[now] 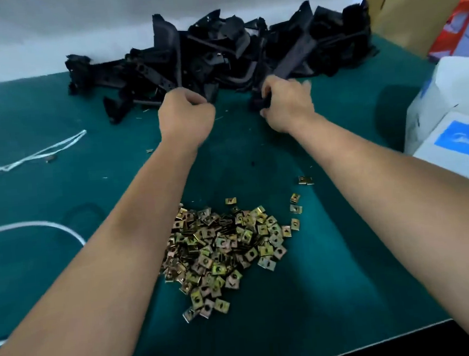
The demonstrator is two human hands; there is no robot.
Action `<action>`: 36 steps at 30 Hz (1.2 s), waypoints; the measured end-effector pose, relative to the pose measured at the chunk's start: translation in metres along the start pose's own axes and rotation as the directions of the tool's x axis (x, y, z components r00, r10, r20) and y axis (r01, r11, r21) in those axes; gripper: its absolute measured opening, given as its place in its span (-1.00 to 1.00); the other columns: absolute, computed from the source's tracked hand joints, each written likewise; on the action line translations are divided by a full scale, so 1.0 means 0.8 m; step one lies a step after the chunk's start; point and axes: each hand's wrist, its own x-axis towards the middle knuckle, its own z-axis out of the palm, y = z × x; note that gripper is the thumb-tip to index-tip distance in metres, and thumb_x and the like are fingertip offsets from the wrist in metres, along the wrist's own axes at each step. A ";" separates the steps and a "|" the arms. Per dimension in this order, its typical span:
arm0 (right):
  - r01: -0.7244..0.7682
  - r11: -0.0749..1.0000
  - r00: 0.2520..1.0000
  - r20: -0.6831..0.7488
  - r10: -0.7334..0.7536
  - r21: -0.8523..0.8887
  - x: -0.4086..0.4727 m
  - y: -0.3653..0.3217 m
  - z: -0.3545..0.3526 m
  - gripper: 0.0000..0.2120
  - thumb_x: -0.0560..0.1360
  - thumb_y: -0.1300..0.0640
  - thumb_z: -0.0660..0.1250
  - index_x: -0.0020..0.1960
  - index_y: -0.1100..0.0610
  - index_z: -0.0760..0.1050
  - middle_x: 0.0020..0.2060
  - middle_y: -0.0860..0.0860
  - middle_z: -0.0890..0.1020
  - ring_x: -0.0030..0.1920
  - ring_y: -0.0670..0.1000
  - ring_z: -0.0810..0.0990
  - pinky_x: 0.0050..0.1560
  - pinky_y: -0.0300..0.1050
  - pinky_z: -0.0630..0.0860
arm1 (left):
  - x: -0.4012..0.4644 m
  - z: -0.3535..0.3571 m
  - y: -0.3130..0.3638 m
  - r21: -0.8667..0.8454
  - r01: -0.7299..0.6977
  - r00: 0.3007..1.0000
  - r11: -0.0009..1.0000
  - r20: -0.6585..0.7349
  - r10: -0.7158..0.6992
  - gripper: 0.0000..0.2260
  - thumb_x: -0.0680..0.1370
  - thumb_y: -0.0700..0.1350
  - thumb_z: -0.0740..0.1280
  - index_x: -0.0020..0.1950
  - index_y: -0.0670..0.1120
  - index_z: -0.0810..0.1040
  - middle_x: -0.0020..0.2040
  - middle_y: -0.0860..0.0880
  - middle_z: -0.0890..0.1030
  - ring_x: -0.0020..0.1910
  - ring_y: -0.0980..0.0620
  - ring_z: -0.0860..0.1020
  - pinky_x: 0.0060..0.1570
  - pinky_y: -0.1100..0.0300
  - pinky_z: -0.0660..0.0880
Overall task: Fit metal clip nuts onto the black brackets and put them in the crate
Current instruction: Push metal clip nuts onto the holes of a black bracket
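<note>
At the far edge of the green tabletop lies the heap of black brackets. The right hand grips one bracket at the heap's near side; the left hand is curled (whether it holds anything cannot be told). The clip nuts are piled near the front edge.

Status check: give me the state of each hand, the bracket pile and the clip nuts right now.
left hand: fingers curled, at the pile's edge, contents unclear
right hand: gripping a black bracket
bracket pile: heaped at the table's far edge
clip nuts: loose heap, near side
</note>
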 end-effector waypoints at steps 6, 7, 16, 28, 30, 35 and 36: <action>0.087 0.760 0.960 -0.258 0.108 0.645 -0.040 -0.016 -0.001 -0.85 0.57 0.27 0.30 -0.09 0.04 0.51 -0.22 -0.09 0.58 -0.27 -0.17 0.52 -0.35 -0.37 0.39 | -0.021 0.013 -0.009 -0.461 0.401 0.895 0.792 0.380 -0.232 -0.72 0.67 -0.01 0.32 0.09 -0.25 0.55 0.08 -0.24 0.64 -0.10 -0.11 0.70 -0.21 0.09 0.66; 0.133 0.716 0.964 -0.257 0.067 0.685 -0.051 -0.021 -0.006 -0.83 0.59 0.26 0.31 -0.09 0.01 0.49 -0.23 -0.10 0.58 -0.30 -0.22 0.50 -0.34 -0.41 0.38 | -0.028 0.010 -0.008 -0.517 0.523 0.824 0.678 0.509 -0.248 -0.54 0.68 0.13 0.27 0.18 -0.31 0.51 0.12 -0.30 0.64 -0.01 -0.20 0.71 -0.18 0.06 0.67; 0.565 0.727 0.785 0.018 -0.620 0.391 -0.124 -0.052 -0.046 -0.89 0.48 0.34 0.34 -0.04 0.17 0.55 -0.18 -0.01 0.65 -0.11 0.00 0.61 -0.01 0.06 0.52 | -0.075 -0.054 -0.024 -0.552 0.574 0.704 0.604 0.710 -0.020 -0.71 0.48 0.03 0.43 0.04 -0.16 0.72 -0.01 -0.14 0.72 -0.06 -0.09 0.72 -0.13 0.11 0.66; 0.480 0.843 0.692 0.485 -0.535 0.244 -0.145 -0.025 -0.012 -0.88 0.45 0.02 0.58 -0.20 -0.07 0.65 -0.30 -0.23 0.67 -0.30 -0.26 0.58 -0.29 -0.41 0.43 | -0.045 -0.095 -0.082 -0.342 -0.053 0.999 0.938 -0.010 0.052 -0.66 0.60 -0.40 0.25 -0.03 0.07 0.56 0.12 -0.04 0.65 -0.27 0.05 0.69 -0.43 0.25 0.46; 0.485 0.837 0.724 0.420 -0.547 0.254 -0.148 -0.026 -0.006 -0.86 0.47 0.03 0.57 -0.19 -0.06 0.62 -0.30 -0.18 0.66 -0.25 -0.27 0.58 -0.27 -0.42 0.42 | -0.041 -0.097 -0.087 -0.156 -0.116 0.993 0.981 -0.017 0.115 -0.65 0.51 -0.39 0.39 -0.10 0.11 0.62 0.07 -0.03 0.70 -0.13 -0.02 0.69 -0.21 0.17 0.58; 0.446 0.804 0.810 0.204 -0.549 0.394 -0.146 -0.023 0.003 -0.88 0.51 0.16 0.52 -0.13 0.04 0.59 -0.23 -0.10 0.67 -0.20 -0.15 0.61 -0.15 -0.28 0.50 | -0.043 -0.106 -0.088 -0.336 0.025 0.991 0.942 0.135 0.022 -0.74 0.46 -0.41 0.47 -0.04 -0.05 0.72 -0.10 0.02 0.72 -0.07 0.12 0.68 -0.04 0.34 0.56; 0.432 0.804 0.817 0.201 -0.541 0.407 -0.146 -0.021 0.003 -0.88 0.51 0.17 0.52 -0.13 0.05 0.60 -0.22 -0.09 0.68 -0.19 -0.12 0.63 -0.12 -0.23 0.54 | -0.042 -0.107 -0.087 -0.406 0.072 0.990 0.911 0.139 -0.016 -0.74 0.47 -0.41 0.46 0.02 -0.08 0.71 -0.10 0.04 0.73 -0.08 0.14 0.69 -0.04 0.35 0.57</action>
